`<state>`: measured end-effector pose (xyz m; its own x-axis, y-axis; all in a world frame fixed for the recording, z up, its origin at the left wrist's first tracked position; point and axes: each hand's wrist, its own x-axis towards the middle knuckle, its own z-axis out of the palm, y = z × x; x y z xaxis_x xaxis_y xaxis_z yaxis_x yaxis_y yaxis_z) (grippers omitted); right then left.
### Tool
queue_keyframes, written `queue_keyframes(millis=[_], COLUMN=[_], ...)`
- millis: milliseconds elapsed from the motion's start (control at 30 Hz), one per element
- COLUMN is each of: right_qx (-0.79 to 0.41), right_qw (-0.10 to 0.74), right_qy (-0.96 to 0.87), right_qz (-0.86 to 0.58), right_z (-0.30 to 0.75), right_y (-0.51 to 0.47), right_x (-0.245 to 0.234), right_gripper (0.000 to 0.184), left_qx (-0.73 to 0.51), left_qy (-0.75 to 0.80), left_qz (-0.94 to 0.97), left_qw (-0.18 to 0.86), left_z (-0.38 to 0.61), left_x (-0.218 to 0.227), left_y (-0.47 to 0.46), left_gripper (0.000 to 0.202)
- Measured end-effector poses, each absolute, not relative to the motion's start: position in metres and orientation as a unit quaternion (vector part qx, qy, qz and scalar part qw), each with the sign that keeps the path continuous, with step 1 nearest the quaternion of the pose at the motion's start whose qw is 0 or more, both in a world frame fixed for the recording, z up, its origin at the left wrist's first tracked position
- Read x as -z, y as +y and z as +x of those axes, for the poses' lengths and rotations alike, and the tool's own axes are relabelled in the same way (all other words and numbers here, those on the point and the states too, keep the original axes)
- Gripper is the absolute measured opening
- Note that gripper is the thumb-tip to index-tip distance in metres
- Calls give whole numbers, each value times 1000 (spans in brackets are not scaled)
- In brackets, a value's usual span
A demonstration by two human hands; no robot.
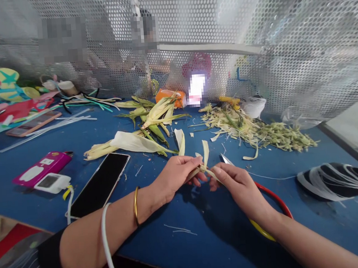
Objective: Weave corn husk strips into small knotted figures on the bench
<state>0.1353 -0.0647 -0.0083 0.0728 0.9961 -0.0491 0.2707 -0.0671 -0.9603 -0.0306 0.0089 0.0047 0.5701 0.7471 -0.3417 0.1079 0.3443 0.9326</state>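
Between both hands, above the blue table (162, 241), is a pale strip of corn husk (206, 152), bent or knotted near its middle. My left hand (181, 170) pinches it from the left, with the thumb on top. From the right, my right hand (233, 179) pinches the lower end between thumb and fingers. Scissors (273, 196) with red and yellow handles lie partly hidden under my right hand and forearm; a blade tip shows beyond the fingers. Just past my left hand lie a broad white husk leaf (136, 142) and a smaller upright piece (180, 141).
Corn husks (157, 115) are heaped at the back, beside a pile of shredded husk (233, 120). A thread spool (335, 180) lies at right. A black-screened phone (98, 184) and a purple pouch (43, 168) are at left. A perforated metal screen (201, 18) stands behind.
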Motion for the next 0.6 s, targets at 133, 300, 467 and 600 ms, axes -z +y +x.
queue_keyframes(millis=[133, 300, 467, 600], right_qx=[-352, -336, -108, -50], right_qw=[417, 402, 439, 407], right_qy=[-570, -619, -648, -679], right_qz=[-615, -585, -613, -609], right_z=[134, 132, 141, 146], right_y=[-67, -71, -70, -64], right_x=[10, 9, 8, 12], right_gripper=[39, 36, 16, 15], left_qx=[-232, -264, -219, -173], left_qy=[403, 415, 398, 379], left_qz=[539, 565, 636, 665], left_qw=[702, 662, 623, 620], left_z=[-30, -29, -31, -30], left_x=[-7, -8, -8, -6], left_y=[8, 5, 5, 2], left_gripper=[26, 20, 16, 16])
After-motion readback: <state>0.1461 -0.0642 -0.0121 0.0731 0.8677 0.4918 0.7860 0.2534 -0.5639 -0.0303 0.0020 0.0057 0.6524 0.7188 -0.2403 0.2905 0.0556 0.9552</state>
